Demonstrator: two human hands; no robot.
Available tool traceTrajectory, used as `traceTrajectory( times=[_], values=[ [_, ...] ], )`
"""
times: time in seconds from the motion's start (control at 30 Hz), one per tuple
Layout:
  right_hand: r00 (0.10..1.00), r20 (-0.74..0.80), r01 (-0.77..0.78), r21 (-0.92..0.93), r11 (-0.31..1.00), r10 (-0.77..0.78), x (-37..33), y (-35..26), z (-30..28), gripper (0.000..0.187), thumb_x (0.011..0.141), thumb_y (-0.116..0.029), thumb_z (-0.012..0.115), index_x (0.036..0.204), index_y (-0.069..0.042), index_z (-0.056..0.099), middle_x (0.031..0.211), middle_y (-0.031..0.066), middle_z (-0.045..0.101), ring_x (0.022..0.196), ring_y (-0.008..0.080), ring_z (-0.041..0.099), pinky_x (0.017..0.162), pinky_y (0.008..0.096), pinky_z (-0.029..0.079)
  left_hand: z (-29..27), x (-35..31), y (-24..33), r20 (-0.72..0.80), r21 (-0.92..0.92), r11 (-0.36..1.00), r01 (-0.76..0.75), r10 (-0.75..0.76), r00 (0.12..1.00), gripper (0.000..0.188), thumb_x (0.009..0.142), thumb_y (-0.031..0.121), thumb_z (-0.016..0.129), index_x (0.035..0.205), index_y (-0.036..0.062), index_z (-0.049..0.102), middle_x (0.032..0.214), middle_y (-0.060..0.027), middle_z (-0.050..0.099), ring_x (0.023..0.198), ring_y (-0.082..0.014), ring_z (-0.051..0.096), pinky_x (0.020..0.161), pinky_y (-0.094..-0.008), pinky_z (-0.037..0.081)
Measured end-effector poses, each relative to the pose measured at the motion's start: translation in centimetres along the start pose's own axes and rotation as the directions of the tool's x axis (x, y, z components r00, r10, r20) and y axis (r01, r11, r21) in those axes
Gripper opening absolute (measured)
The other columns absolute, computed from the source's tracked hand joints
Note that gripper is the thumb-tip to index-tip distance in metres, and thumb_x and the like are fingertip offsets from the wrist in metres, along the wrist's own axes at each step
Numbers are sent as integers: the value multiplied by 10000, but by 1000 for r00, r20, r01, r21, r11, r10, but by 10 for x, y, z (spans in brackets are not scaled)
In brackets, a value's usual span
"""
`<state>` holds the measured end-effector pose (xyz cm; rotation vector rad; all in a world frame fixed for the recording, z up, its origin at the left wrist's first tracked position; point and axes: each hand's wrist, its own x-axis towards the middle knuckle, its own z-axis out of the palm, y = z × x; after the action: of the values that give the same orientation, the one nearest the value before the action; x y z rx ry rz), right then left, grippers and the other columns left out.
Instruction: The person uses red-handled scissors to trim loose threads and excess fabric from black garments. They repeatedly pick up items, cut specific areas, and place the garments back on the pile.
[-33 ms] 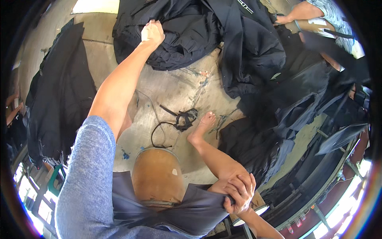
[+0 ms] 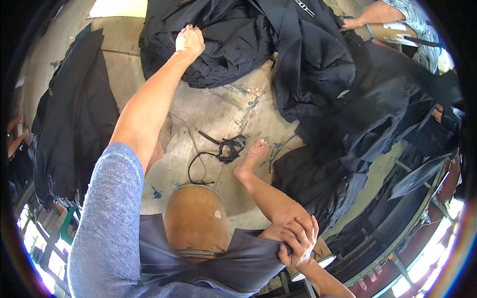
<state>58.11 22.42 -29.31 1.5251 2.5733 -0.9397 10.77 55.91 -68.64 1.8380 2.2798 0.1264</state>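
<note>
My left arm stretches far forward to a heap of black garments (image 2: pixel 233 49). At its near left side my left hand (image 2: pixel 190 40) is closed on the black cloth; the fingertips are hidden. Lower right, my right hand (image 2: pixel 299 241) lies on my bare knee (image 2: pixel 280 222), its fingers bent round it, beside the hem of my dark shorts (image 2: pixel 248 260). A small dark patch shows by the thumb, and I cannot tell whether it is the hem. Between my legs is the rounded front of a brown wooden seat (image 2: pixel 196 213).
Tangled black straps (image 2: pixel 229 149) lie on the floor beside my bare foot (image 2: pixel 256 151). More black cloth (image 2: pixel 357 109) is piled along the right, by a metal frame (image 2: pixel 392 248). Black fabric (image 2: pixel 77 114) hangs at left. Another person's bent leg (image 2: pixel 377 14) shows at upper right.
At upper right, dark cloth that was raised near the other person has dropped lower, uncovering more of the pale-patched brown surface there. Both my hands stay where they were.
</note>
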Motion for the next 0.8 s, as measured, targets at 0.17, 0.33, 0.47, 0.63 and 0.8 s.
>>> traceTrajectory(
  times=[0.17,0.33,0.47,0.63,0.8],
  values=[
    [1000,0,-27,-11,1000,27,13,3,2,306,780,-363,759,994,-166,855,1217,43,770,1248,368,670,1218,692,363,-5,16,12,237,181,981,76,-119,964,513,997,378,597,1293,18,811,1524,-192,608,1472,-422,498,1175,-606,418],
    [1000,2,22,-26,999,-22,29,2,-3,296,793,-347,768,1000,-152,850,1206,35,770,1258,358,668,1221,669,369,-11,0,6,312,10,988,154,-149,938,554,1043,589,577,1283,167,843,1457,-117,717,1475,-356,502,1162,-597,418],
    [1000,-24,12,-33,999,-13,37,-6,-6,263,797,-294,788,1018,-160,838,1221,36,752,1266,336,653,1224,627,378,-22,-34,-3,326,-417,837,354,-226,918,555,1065,582,576,1100,92,833,1232,-228,798,1233,-490,704,1072,-568,545],
    [994,-102,-34,-67,997,27,32,-16,-5,233,813,-238,809,1032,-160,826,1166,46,756,1247,336,664,1213,622,400,-81,-91,26,355,-461,822,334,-174,918,543,1071,549,527,1211,101,801,1289,-260,771,1307,-480,692,1109,-543,544],
    [970,-209,-149,-122,981,121,14,-23,6,211,833,-228,813,1023,-138,826,1188,63,769,1262,340,673,1249,671,389,-176,-165,47,569,-452,776,440,-129,812,517,1056,505,568,1206,72,808,1209,-209,818,1248,-405,745,1086,-499,541]
  ],
)
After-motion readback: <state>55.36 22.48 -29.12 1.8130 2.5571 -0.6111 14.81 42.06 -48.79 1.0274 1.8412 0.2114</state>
